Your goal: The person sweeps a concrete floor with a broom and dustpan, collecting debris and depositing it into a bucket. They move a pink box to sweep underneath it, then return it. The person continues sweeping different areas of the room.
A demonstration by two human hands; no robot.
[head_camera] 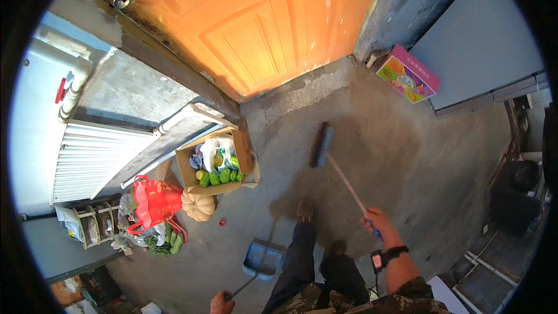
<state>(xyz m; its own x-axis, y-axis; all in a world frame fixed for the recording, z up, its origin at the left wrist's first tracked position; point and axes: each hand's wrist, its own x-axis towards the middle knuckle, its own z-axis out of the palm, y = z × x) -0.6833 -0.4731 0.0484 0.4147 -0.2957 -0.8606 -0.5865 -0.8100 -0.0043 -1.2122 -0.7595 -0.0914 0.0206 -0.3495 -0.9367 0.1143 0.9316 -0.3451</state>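
At the lower right, my right hand (380,223) is closed around the handle of a long-handled broom (346,178). The broom's dark and blue head (321,145) is on or just above the concrete floor, below the orange door (261,30). At the bottom, my left hand (222,303) grips the dark handle of a blue dustpan (263,259). The dustpan lies on the floor to the left of my legs. A small red round object (222,223) is on the floor between the dustpan and a tan pumpkin (198,206).
A cardboard box (209,189) of green vegetables and plastic bags stands at the left wall, beside a red bag (154,200) and a wire rack (98,226). A pink carton (409,74) leans near a grey cabinet (484,43). A black object (514,200) and white pipes (490,268) are at right.
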